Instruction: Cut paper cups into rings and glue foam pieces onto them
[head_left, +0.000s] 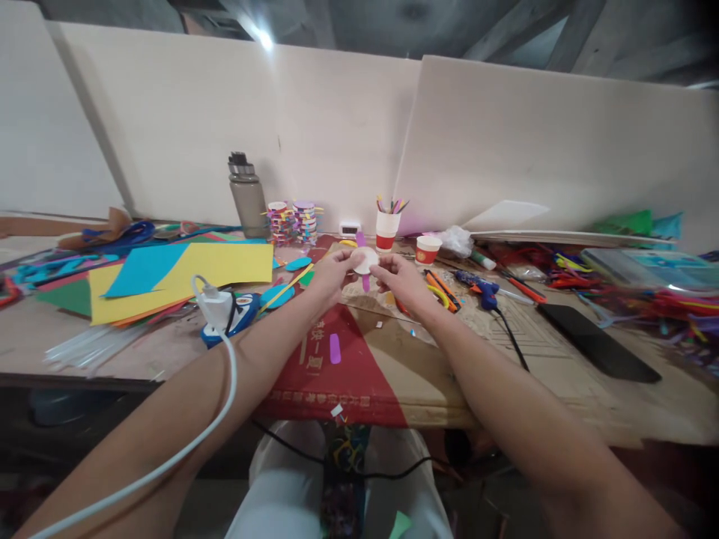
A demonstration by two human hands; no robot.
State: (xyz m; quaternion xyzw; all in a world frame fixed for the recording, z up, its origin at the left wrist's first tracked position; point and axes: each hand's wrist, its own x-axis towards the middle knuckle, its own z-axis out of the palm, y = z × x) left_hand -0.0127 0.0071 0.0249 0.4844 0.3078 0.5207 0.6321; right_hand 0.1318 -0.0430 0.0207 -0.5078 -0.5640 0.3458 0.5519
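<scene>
A small white round disc (367, 260) is held up over the middle of the table. Purple strips (365, 284) show above and below it; how they join the disc I cannot tell. My left hand (335, 271) pinches the disc's left edge, thumb on its face. From the other side my right hand (405, 280) grips the right edge with closed fingers. Beneath them lies red and brown cardboard (359, 374), with a loose purple paper piece (335, 349) on it. Just beyond the hands stands a paper cup (387, 230) of pencils, with a shorter paper cup (428, 250) to its right.
Coloured paper sheets (236, 263), a white plug (218, 308) and a bottle (247, 198) are on the left. Two decorated cups (305, 222) stand at the back. A blue glue gun (481, 290), an orange cutter (446, 288) and a black phone-like slab (598, 340) lie right. A white cable (228, 397) crosses my left forearm.
</scene>
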